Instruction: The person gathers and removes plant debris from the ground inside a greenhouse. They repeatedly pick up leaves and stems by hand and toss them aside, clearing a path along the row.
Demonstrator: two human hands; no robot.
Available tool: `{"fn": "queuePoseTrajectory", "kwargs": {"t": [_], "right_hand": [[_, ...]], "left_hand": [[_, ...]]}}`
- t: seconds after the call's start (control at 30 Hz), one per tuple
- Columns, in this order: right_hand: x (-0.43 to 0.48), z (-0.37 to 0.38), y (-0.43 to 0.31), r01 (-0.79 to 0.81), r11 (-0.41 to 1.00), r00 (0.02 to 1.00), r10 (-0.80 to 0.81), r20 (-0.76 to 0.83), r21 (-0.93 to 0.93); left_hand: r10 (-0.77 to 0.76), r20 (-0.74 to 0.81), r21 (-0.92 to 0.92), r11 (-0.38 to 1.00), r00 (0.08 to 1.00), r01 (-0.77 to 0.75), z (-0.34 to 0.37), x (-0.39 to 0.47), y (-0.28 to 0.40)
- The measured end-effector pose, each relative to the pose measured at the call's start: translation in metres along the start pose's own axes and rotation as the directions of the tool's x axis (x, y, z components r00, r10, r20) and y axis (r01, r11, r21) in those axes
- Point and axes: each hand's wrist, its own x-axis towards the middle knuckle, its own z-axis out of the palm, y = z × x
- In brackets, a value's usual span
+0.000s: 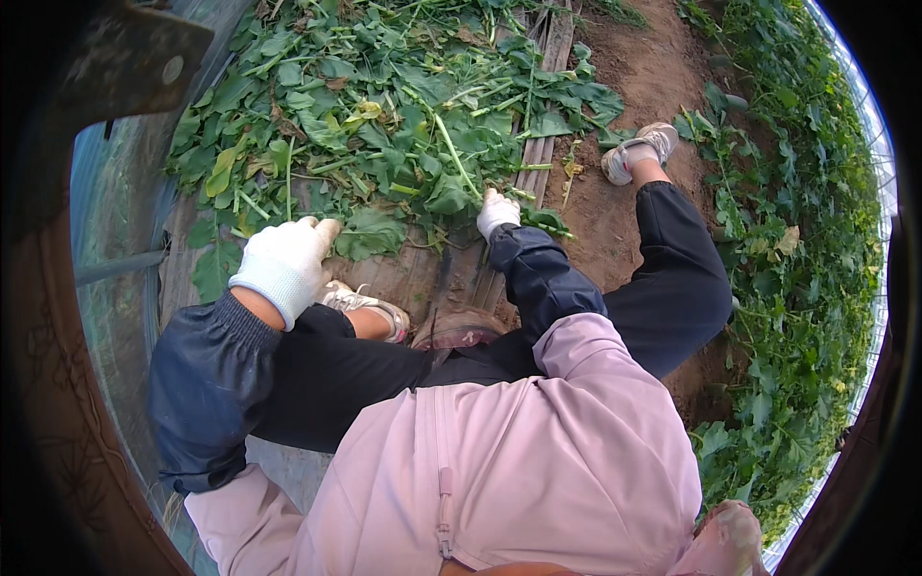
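Observation:
My left hand (282, 261), in a white knit glove, is at the near left edge of a heap of cut leafy greens (346, 108). Its fingers curl downward beside a broad green leaf (371, 234). Whether they pinch anything is hidden by the back of the glove. Further right, my right hand (498, 212) wears a white glove too. It is closed around the lower end of a long pale-green stalk (452, 147), which slants up and left across the heap. Some leaves in the pile are yellowed or dry.
Weathered boards (551, 43) lie beneath and beside the heap. A bare soil path (659, 65) runs along the right, bordered by dense green plants (785, 288). Plastic sheeting (115, 194) with a pipe (119, 268) rises at the left. My shoes (367, 306) flank the near end.

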Motion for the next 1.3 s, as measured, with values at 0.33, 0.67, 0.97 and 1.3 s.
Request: {"fn": "queuePoseTrajectory", "kwargs": {"t": [0.33, 0.67, 0.97, 1.3], "right_hand": [[0.012, 0.011, 0.011, -0.014, 0.719, 0.979, -0.132, 0.156, 0.695], [-0.039, -0.158, -0.076, 0.155, 0.049, 0.941, -0.311, -0.132, 0.987], [-0.108, -0.188, -0.132, 0.554, 0.694, 0.826, -0.389, -0.407, 0.46], [-0.066, -0.124, -0.06, 0.327, 0.334, 0.937, 0.007, -0.349, 0.884]], "left_hand": [[0.026, 0.269, -0.195, 0.98, 0.963, 0.029, 0.002, 0.057, -0.029], [0.019, 0.194, -0.562, 0.822, 0.981, 0.095, 0.006, 0.109, -0.002], [-0.118, 0.103, -0.962, 0.24, 0.988, 0.129, -0.005, 0.099, 0.002], [-0.688, -0.36, -0.845, -0.046, 0.63, -0.533, -0.082, -0.018, -0.208]]}}
